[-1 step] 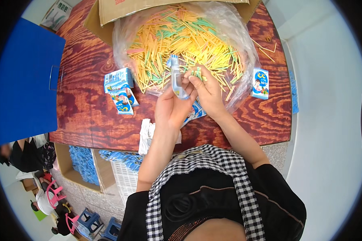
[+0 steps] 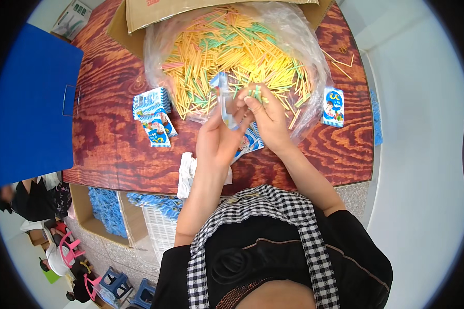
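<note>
In front of me, my left hand (image 2: 215, 138) holds up a small blue-and-clear packet (image 2: 226, 103) by its lower part. Close on its right, my right hand (image 2: 272, 122) pinches a small bundle of thin green and yellow sticks (image 2: 257, 93), their ends pointing up. The bundle and the packet are apart. Behind both hands lies a heap of yellow, green, orange and pink sticks (image 2: 232, 49) in a clear plastic bag (image 2: 317, 62). Another blue-and-white packet (image 2: 251, 141) rests on the table beneath my wrists, partly hidden by them.
A cardboard box (image 2: 216, 14) surrounds the bag's far side. Several packets (image 2: 152, 105) are piled left; one more packet (image 2: 333, 106) lies right, near loose sticks (image 2: 340, 64). White cloth (image 2: 186, 175) sits by the front edge. A blue panel (image 2: 33, 103) stands left; people and stools (image 2: 113, 283) are beyond.
The packet in my left hand has tilted, its top shifting slightly left. My right hand with the sticks has moved a little to the right.
</note>
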Motion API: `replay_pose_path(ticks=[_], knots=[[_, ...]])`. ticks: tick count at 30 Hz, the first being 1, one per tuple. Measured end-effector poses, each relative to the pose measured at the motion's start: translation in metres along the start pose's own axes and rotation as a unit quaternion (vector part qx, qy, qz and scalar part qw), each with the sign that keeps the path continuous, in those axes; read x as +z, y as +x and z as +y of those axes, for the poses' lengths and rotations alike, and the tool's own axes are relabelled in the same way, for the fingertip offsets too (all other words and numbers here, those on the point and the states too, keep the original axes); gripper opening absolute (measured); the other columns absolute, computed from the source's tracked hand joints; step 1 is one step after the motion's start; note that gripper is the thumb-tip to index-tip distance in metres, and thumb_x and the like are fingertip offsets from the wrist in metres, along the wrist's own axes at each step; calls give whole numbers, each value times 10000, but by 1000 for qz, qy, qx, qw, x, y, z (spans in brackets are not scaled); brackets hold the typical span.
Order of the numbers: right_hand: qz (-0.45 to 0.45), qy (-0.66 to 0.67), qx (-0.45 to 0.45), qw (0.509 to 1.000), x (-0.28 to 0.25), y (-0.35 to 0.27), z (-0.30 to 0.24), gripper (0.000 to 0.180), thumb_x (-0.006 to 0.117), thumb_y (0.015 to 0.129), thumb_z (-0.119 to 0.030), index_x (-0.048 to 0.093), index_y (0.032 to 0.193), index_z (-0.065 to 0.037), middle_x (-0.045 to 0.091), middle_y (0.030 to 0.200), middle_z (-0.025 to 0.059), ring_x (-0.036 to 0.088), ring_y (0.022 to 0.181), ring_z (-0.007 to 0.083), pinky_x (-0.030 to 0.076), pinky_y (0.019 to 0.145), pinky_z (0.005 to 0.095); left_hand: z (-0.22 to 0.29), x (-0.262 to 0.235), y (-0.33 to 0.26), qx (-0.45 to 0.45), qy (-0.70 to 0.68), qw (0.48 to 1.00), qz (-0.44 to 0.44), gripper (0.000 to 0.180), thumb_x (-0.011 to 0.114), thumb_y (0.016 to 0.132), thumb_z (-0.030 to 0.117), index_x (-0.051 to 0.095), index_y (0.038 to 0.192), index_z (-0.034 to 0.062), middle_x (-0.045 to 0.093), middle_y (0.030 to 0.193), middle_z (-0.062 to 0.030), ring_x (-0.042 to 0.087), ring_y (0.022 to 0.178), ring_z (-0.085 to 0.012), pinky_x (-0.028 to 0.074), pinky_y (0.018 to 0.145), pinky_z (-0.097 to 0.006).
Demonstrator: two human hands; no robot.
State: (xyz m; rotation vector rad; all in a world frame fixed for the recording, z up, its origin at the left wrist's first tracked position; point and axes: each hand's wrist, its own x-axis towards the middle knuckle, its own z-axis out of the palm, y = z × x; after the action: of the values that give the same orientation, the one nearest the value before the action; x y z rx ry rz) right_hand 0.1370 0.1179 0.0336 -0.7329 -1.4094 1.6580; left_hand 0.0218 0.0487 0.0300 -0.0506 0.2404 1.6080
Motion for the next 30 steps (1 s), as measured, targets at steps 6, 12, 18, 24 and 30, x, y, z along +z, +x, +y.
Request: replay_pose_path(ticks=[6,12,18,24,30], knots=[[-151,-157,53,974,-17,-23,6,232,595,869,-134,555,1068,-20,611,959,109,601,918,234,469,839,310,-3,20,-34,285,554,781,-53,139,462,951,31,548,1060,43,427,1425,-231,340,1381,-341,222,1137,-448],[-149,-87,67,983,-3,-42,12,203,563,879,-113,556,1055,-14,640,849,133,616,772,282,486,736,351,-3,-2,-46,213,589,776,-75,63,515,938,50,563,978,46,399,1455,-209,278,1415,-303,194,1142,-455],[-79,-475,5,876,-41,15,9,213,556,890,-126,528,1033,30,624,968,198,616,934,344,483,759,399,25,-18,-56,267,422,858,122,80,537,958,82,568,1011,31,647,1023,-59,601,913,-114,447,835,-248],[-174,-644,-153,730,-23,30,30,110,519,796,-61,522,902,-28,589,831,166,612,821,356,489,688,435,27,-36,-53,250,347,897,111,124,506,976,91,583,1036,14,664,1022,-81,641,959,-152,511,870,-316],[-134,-661,-182,716,-40,41,23,125,534,815,-79,539,930,-30,583,797,154,613,785,306,498,668,399,30,-37,-55,243,322,899,172,71,542,964,97,576,996,43,655,976,-27,605,872,-87,455,801,-242]])
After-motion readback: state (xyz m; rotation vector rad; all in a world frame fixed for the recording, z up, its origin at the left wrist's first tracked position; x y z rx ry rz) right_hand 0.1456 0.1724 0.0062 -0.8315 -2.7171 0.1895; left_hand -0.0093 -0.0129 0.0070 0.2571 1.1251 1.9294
